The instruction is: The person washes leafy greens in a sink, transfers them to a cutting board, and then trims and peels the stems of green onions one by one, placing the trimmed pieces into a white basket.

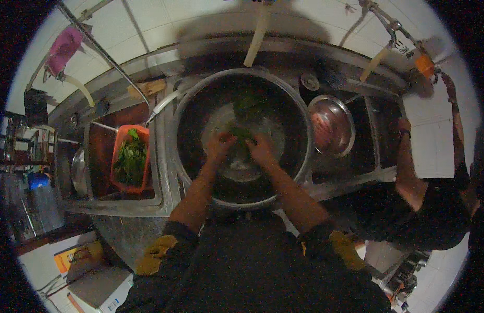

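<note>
A large round metal pot stands in front of me with water in it. Both of my hands are down inside the pot. My left hand and my right hand come close together, fingers curled in around some leafy greens. Just beyond them a darker clump of greens sits in the water. The fingertips are dim and partly covered by the leaves and water.
Left of the pot, an orange plastic basket holds more greens in a sink. To the right, a metal bowl with something pinkish stands in another sink. A hose hangs above the pot. A co-worker's arm reaches in at the right.
</note>
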`<state>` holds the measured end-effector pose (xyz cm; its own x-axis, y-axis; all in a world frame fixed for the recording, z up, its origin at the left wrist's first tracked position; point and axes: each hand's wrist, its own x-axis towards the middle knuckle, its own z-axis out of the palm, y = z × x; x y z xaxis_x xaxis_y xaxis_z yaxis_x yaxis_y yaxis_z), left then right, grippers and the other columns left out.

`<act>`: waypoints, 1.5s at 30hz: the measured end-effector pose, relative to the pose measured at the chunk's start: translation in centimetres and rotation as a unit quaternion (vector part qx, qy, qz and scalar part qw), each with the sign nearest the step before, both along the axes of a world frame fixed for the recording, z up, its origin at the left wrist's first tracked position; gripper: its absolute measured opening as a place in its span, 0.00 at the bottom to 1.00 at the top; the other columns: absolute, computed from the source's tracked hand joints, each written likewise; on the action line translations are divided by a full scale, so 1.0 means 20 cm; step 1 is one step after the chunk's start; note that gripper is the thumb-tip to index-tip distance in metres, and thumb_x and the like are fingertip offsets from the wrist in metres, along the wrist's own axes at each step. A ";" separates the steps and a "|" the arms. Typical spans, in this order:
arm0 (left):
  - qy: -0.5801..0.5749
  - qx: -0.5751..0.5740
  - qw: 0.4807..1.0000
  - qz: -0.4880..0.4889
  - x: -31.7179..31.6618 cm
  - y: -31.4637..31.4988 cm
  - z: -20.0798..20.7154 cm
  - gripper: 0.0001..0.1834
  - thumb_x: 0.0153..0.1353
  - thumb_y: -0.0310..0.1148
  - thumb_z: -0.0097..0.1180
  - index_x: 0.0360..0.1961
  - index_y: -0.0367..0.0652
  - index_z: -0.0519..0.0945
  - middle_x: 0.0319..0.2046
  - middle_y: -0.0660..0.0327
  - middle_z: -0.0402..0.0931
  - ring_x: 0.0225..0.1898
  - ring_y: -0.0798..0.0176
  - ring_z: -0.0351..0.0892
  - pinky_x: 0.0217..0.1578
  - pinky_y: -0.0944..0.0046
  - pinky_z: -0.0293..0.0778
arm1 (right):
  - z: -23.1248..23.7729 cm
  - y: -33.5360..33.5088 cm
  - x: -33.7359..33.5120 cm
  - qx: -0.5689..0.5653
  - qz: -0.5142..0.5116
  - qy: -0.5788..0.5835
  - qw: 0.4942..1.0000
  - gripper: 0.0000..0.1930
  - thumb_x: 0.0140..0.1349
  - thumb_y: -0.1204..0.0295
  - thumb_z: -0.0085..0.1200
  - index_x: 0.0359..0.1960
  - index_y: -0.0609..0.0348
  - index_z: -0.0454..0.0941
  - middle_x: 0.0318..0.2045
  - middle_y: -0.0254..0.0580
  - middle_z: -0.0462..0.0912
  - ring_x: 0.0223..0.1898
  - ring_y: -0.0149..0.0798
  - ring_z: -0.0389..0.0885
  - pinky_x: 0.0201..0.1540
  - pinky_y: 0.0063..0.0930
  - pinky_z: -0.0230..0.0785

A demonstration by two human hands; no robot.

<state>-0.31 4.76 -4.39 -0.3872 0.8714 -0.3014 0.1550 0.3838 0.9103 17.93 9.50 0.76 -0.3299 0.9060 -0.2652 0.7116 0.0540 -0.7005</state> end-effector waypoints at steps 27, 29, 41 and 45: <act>-0.066 0.147 0.974 0.162 0.22 0.03 0.05 0.17 0.55 0.43 0.61 0.36 0.39 0.83 0.31 0.61 0.80 0.32 0.64 0.76 0.35 0.63 0.72 | -0.20 -0.22 -0.12 0.048 -0.085 0.053 0.994 0.20 0.60 0.59 0.55 0.44 0.66 0.74 0.35 0.55 0.80 0.39 0.50 0.79 0.43 0.42 0.70; -0.041 0.172 0.976 0.127 0.24 -0.03 0.02 0.17 0.56 0.42 0.60 0.38 0.38 0.82 0.31 0.61 0.79 0.32 0.64 0.75 0.36 0.63 0.72 | -0.29 -0.19 -0.10 -0.037 -0.076 0.075 0.994 0.21 0.61 0.58 0.55 0.45 0.64 0.75 0.34 0.51 0.81 0.37 0.47 0.79 0.40 0.40 0.71; -0.443 0.097 0.880 0.140 0.13 0.10 0.53 0.19 0.60 0.43 0.55 0.42 0.37 0.78 0.34 0.60 0.77 0.37 0.59 0.76 0.41 0.59 0.72 | -0.14 -0.05 0.09 -0.429 -0.036 0.353 0.831 0.21 0.61 0.60 0.56 0.53 0.56 0.73 0.39 0.39 0.80 0.39 0.39 0.79 0.40 0.40 0.73; -0.003 -0.060 0.998 -0.029 0.09 0.07 0.47 0.26 0.62 0.45 0.54 0.56 0.42 0.71 0.50 0.55 0.75 0.52 0.51 0.73 0.52 0.51 0.68 | -0.09 -0.04 -0.01 -0.116 0.035 0.066 0.990 0.20 0.61 0.58 0.55 0.47 0.61 0.76 0.35 0.46 0.82 0.37 0.44 0.81 0.41 0.41 0.73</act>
